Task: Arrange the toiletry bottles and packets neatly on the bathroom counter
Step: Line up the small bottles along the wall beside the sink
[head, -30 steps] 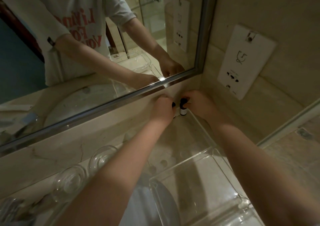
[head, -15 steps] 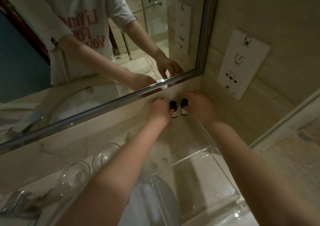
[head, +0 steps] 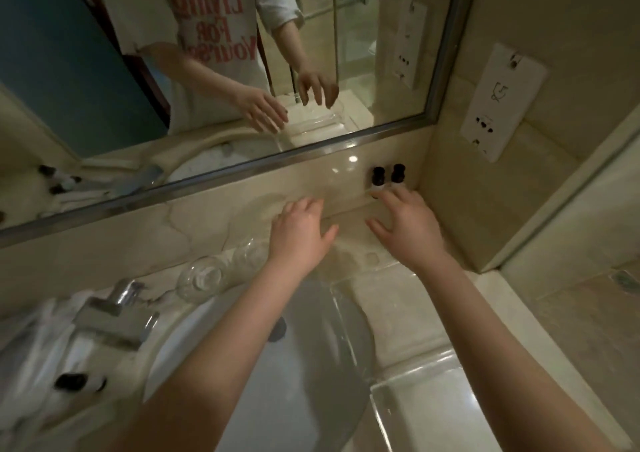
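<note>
Left of the left hand (head: pixel 300 230), a tap (head: pixel 114 316) and two glasses (head: pixel 221 269) sit by the sink (head: pixel 263 365). The left hand hovers open, palm down, fingers spread, holding nothing. Just beside it, the right hand (head: pixel 408 231) is also open and empty. Two black-capped bottles (head: pixel 388 176) stand upright side by side in the counter (head: pixel 408 299) corner, just beyond the right fingertips (head: pixel 398 193); whether these touch them is unclear.

Red lettering, reversed, is seen on the white T-shirt (head: pixel 214 35) reflected in the mirror (head: pixel 381 129): "Living For Yourself". Nothing legible is found on the socket plate (head: pixel 498 101) right of the mirror.
</note>
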Available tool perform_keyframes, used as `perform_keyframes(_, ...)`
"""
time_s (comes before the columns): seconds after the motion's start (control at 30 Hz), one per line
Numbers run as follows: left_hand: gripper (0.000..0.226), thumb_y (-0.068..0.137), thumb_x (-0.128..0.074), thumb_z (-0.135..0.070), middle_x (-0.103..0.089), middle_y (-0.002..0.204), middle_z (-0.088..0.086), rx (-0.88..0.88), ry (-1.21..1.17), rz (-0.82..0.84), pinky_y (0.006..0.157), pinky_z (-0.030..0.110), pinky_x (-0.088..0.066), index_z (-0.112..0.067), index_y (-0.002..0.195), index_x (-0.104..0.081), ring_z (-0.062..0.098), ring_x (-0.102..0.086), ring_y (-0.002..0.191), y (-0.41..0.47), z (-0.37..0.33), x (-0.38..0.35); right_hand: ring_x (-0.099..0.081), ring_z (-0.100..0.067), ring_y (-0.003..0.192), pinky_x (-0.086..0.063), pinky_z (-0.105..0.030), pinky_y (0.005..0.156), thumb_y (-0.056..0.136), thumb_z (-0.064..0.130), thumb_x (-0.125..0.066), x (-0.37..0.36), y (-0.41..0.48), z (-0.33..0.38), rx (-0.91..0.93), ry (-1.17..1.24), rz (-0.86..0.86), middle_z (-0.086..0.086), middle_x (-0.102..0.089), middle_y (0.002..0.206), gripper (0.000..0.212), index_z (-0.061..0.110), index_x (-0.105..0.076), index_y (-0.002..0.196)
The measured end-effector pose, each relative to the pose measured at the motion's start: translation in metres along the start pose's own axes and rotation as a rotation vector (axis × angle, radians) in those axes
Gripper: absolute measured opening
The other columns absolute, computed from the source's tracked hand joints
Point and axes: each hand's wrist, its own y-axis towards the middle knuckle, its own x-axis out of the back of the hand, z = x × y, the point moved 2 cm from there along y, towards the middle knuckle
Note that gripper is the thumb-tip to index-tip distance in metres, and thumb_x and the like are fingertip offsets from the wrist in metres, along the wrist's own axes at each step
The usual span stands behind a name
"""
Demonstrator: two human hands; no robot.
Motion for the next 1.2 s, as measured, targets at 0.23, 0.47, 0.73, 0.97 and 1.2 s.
perform_keyframes(0.23, 0.053, 0.089, -0.049, -0.044, -0.043, 0.14, 0.007, 0.105, 0.064, 0.007, 0.101, 0.04, -0.035, -0.014, 0.132, -0.045, 0.028, -0.037, 0.13, -0.076, 0.054, 0.017, -0.058, -0.038, 0.099, -0.05, -0.043, 0.075, 0.082, 0.031, -0.065, -0.027, -0.06, 0.061, 0.076, -0.125, 0.056, -0.013, -0.064, 0.114, 0.042, 0.012, -0.059, 0.119)
perform_keyframes(0.47, 0.052, 0.09, -0.048, -0.043, -0.043, 0.141, 0.009, 0.216, 0.065, 0.081, 0.103, 0.042, -0.034, -0.013, 0.133, -0.045, 0.029, -0.036, 0.131, -0.151, 0.134, 0.014, -0.052, -0.036, 0.111, -0.045, -0.043, 0.086, 0.086, 0.034, -0.059, -0.074, -0.106, 0.135, 0.11, -0.146, 0.221, -0.01, -0.057, 0.127, 0.047, 0.014, -0.052, 0.128)
perform_keyframes(0.73, 0.05, 0.091, -0.046, -0.044, -0.046, 0.137, 0.009, 0.354, 0.062, 0.122, 0.1, 0.041, -0.039, -0.012, 0.129, -0.048, 0.029, -0.04, 0.125, -0.236, 0.247, 0.013, -0.045, -0.032, 0.122, -0.041, -0.042, 0.095, 0.09, 0.036, -0.053, -0.135, -0.143, 0.254, 0.265, -0.101, 0.405, -0.006, -0.049, 0.138, 0.049, 0.02, -0.044, 0.136)
perform_keyframes(0.97, 0.049, 0.091, -0.046, -0.044, -0.045, 0.138, 0.008, 0.587, 0.062, 0.147, 0.101, 0.042, -0.037, -0.013, 0.131, -0.047, 0.028, -0.038, 0.128, -0.313, 0.344, 0.019, -0.046, -0.03, 0.121, -0.044, -0.041, 0.093, 0.091, 0.035, -0.05, -0.19, -0.166, 0.347, 0.469, -0.104, 0.569, -0.005, -0.047, 0.139, 0.05, 0.021, -0.04, 0.138)
perform_keyframes(1.2, 0.05, 0.088, -0.054, -0.039, -0.048, 0.132, 0.011, 0.738, 0.059, 0.181, 0.098, 0.043, -0.043, -0.012, 0.129, -0.048, 0.03, -0.043, 0.122, -0.352, 0.437, 0.029, -0.046, -0.032, 0.122, -0.047, -0.043, 0.091, 0.091, 0.033, -0.051, -0.239, -0.143, 0.414, 0.557, -0.176, 0.624, -0.011, -0.049, 0.134, 0.054, 0.023, -0.032, 0.141)
